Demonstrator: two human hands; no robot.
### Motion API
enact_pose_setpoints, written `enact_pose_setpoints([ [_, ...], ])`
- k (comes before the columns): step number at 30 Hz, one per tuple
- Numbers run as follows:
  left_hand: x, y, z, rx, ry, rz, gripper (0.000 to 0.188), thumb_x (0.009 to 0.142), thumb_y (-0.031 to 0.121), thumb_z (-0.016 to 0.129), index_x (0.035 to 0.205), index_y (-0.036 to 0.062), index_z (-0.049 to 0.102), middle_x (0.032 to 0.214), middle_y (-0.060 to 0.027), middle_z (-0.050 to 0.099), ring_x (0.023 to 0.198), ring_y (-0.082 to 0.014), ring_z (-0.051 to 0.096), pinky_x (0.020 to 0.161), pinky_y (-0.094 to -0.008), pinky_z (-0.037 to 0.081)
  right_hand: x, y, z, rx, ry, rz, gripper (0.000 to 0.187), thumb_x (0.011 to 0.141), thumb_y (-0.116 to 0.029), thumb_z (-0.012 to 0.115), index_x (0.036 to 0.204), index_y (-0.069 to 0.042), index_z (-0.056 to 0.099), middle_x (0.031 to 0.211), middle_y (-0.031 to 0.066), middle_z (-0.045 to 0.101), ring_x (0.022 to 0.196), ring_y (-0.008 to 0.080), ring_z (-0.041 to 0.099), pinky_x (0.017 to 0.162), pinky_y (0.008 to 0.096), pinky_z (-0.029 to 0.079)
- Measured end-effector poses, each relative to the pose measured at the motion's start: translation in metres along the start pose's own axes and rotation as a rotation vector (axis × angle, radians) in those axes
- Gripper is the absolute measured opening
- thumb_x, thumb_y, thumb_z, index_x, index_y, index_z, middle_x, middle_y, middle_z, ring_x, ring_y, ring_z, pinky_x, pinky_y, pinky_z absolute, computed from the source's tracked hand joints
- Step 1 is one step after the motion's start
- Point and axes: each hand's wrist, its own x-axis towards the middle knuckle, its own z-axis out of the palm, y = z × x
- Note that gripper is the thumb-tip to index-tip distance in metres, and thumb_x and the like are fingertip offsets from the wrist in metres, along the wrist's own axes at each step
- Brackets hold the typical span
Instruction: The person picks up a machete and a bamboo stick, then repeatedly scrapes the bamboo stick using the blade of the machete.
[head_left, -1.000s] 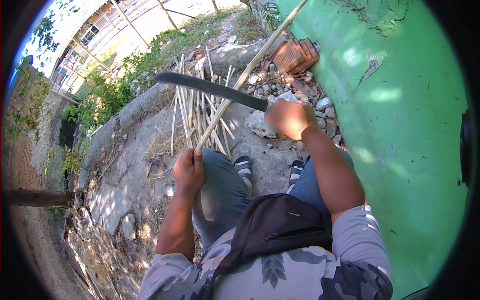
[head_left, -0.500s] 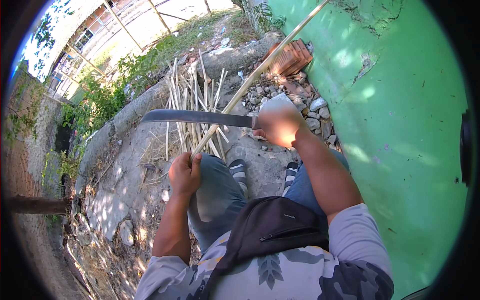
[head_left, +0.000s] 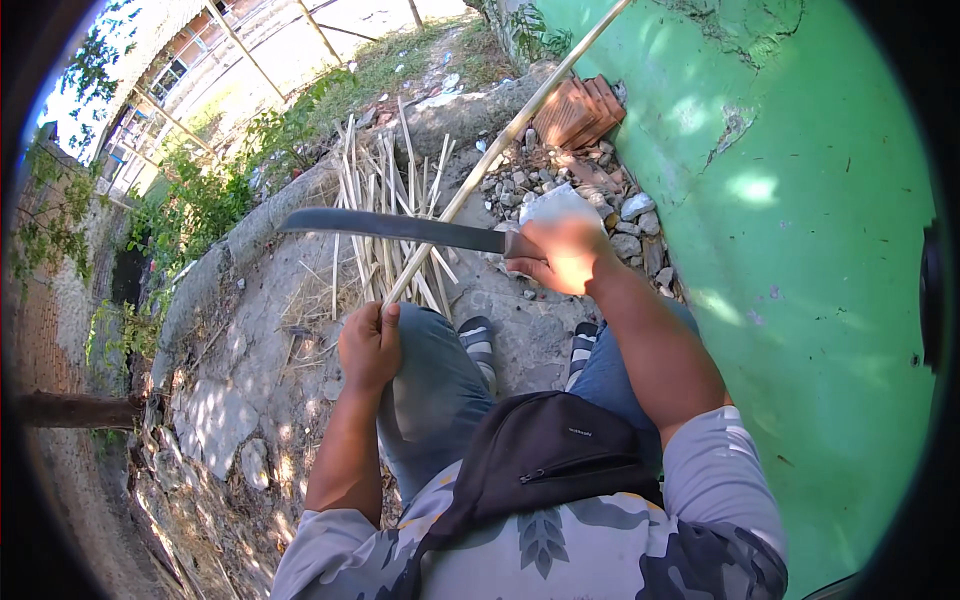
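My left hand (head_left: 369, 345) is closed round the near end of a long pale bamboo strip (head_left: 530, 112), resting by my left knee. The strip slants up and away to the right, past the upper edge of the view. In my right hand (head_left: 566, 255) is a machete (head_left: 400, 229), gripped by its handle. Its dark, slightly curved blade points left and crosses the strip a short way beyond my left hand. Whether the edge touches the strip I cannot tell. Blur covers part of my right hand.
Past the blade lies a heap of split bamboo strips (head_left: 372, 190) on the ground. Stone rubble (head_left: 628, 225) and stacked clay roof tiles (head_left: 578, 112) sit along the green wall (head_left: 800, 300) on my right. A low stone kerb (head_left: 255, 235) curves round the left, with plants (head_left: 205, 195) behind.
The bamboo strip's far end has swung slightly left. My right hand and the machete have shifted only a little, with the thumb now showing along the handle. My left hand stays put.
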Motion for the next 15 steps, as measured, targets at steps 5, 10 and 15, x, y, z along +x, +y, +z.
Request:
enact_pose_setpoints([
  [5, -0.001, 0.002, 0.0, -0.023, 0.03, 0.023, 0.041, 0.101, 0.04, 0.06, 0.081, 0.0034, 0.064, 0.072, -0.0164, 0.061, 0.07, -0.0379, 0.06, 0.064, -0.0467, 0.045, 0.005, 0.01, 0.005, 0.052, 0.08, -0.149, 0.043, 0.09, -0.051, 0.07, 0.088, -0.01, 0.058, 0.073, 0.0122, 0.067, 0.071, 0.0384, 0.068, 0.064, 0.0488, 0.051],
  [10, 0.001, 0.001, 0.0, -0.029, 0.028, 0.021, 0.043, 0.101, 0.039, 0.06, 0.078, 0.0032, 0.062, 0.07, -0.0173, 0.059, 0.07, -0.0388, 0.059, 0.064, -0.0474, 0.045, 0.003, 0.03, -0.001, 0.069, 0.165, 0.317, 0.048, 0.092, -0.058, 0.066, 0.099, -0.01, 0.064, 0.084, 0.017, 0.072, 0.082, 0.0423, 0.07, 0.07, 0.0503, 0.054],
  [15, 0.0, 0.005, -0.001, -0.041, 0.008, 0.019, 0.044, 0.101, 0.039, 0.06, 0.075, 0.0029, 0.06, 0.069, -0.0176, 0.059, 0.07, -0.0394, 0.059, 0.064, -0.0476, 0.045, -0.001, 0.011, -0.002, 0.153, 0.057, 0.232, 0.036, 0.09, -0.045, 0.073, 0.098, -0.01, 0.065, 0.082, 0.0144, 0.07, 0.08, 0.041, 0.068, 0.067, 0.0475, 0.053],
])
